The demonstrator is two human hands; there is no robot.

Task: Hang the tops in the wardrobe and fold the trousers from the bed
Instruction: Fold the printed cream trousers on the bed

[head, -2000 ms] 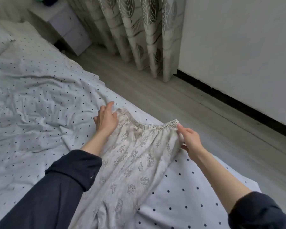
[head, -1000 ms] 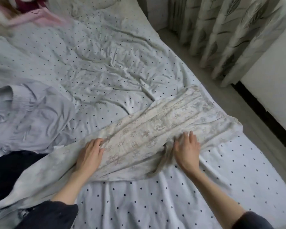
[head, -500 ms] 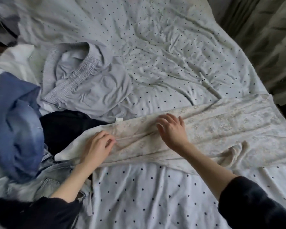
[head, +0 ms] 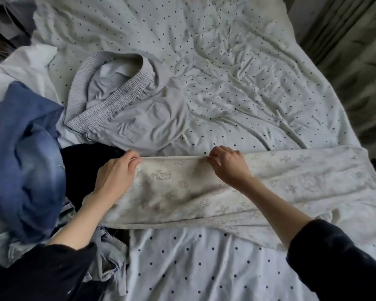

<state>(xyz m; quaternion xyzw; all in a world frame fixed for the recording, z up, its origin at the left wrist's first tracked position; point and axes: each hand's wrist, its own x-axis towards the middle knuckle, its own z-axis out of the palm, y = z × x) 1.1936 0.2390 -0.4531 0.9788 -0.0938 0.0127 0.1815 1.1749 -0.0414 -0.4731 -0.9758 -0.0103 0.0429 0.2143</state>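
Cream patterned trousers (head: 280, 183) lie stretched across the dotted bed sheet (head: 226, 72), waist end at the right. My left hand (head: 115, 174) pinches the far edge of the leg end at the left. My right hand (head: 228, 168) pinches the same far edge about a forearm's length to the right. The edge between my hands is pulled taut and slightly raised. Grey trousers (head: 126, 101) with an elastic waistband lie crumpled behind them.
A pile at the left holds a blue denim garment (head: 26, 153), a white garment (head: 24, 66), a dark garment (head: 85, 164) and light jeans (head: 109, 263). Curtains (head: 356, 61) hang beyond the bed's right edge.
My view swung left from the waistband toward the leg end. Both hands slid along the cream trousers and went from lying flat on them to pinching their far edge.
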